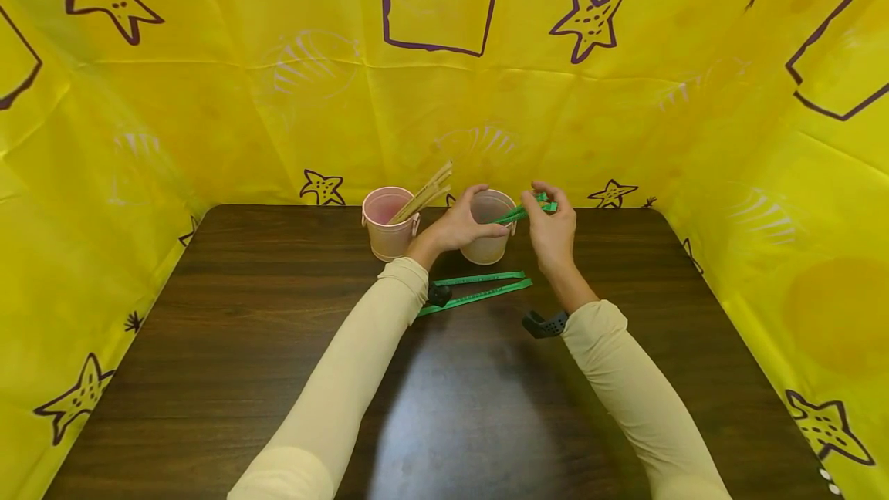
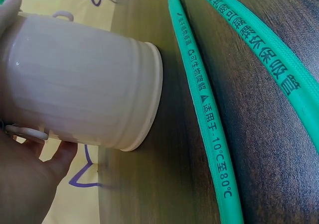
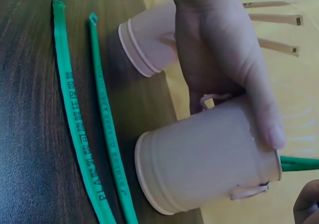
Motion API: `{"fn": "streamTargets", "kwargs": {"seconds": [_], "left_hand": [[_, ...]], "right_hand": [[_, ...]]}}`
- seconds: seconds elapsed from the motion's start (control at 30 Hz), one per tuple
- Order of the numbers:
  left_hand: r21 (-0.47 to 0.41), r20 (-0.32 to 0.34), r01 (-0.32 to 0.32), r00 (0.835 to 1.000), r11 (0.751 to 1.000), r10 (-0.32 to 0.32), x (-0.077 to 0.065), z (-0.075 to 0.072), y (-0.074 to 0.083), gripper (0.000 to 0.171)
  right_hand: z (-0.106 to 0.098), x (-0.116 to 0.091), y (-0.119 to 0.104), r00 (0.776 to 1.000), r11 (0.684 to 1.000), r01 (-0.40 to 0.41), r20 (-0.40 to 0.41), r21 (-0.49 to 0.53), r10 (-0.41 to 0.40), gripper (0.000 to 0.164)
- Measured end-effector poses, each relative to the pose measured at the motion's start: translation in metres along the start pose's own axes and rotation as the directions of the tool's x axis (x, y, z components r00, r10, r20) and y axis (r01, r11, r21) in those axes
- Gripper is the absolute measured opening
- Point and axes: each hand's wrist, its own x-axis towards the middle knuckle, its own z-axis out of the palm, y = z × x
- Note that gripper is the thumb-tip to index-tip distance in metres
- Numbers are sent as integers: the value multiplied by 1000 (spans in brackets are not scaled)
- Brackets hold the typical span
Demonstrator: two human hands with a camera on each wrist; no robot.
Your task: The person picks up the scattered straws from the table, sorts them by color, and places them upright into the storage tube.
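My left hand (image 1: 453, 228) holds the right-hand pale pink bucket (image 1: 486, 251) around its side, with the thumb near the rim. The bucket stands upright on the table. Over its right rim, my right hand (image 1: 553, 236) pinches green wrapped straws (image 1: 512, 215) whose lower ends slant into the bucket; I cannot tell how many. In the right wrist view, green straws (image 3: 299, 163) stick out of the bucket's mouth beside the fingers. In front of the bucket, a green wrapped straw (image 1: 479, 278) and another green wrapped straw (image 1: 486, 295) lie on the table.
To the left stands a second pink bucket (image 1: 390, 241) with several brown wrapped sticks (image 1: 425, 197) leaning out. Both buckets are near the back edge of the dark wooden table (image 1: 243, 346). A yellow patterned sheet (image 1: 208, 122) hangs behind and along the sides.
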Motion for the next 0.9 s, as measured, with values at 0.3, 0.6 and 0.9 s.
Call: {"fn": "streamTargets", "kwargs": {"seconds": [0.3,0.6,0.9], "left_hand": [[0,-7,0,1000,1000,0,-2,0,1,104],[11,1,0,1000,1000,0,-3,2,5,103],[8,-8,22,1000,1000,-22,-5,1,4,103]], "right_hand": [[-11,-14,0,998,998,70,-4,-10,-70,37],[-36,-31,-8,1000,994,15,13,-111,-14,47],[-36,-56,5,991,987,21,134,-160,1,43]]}}
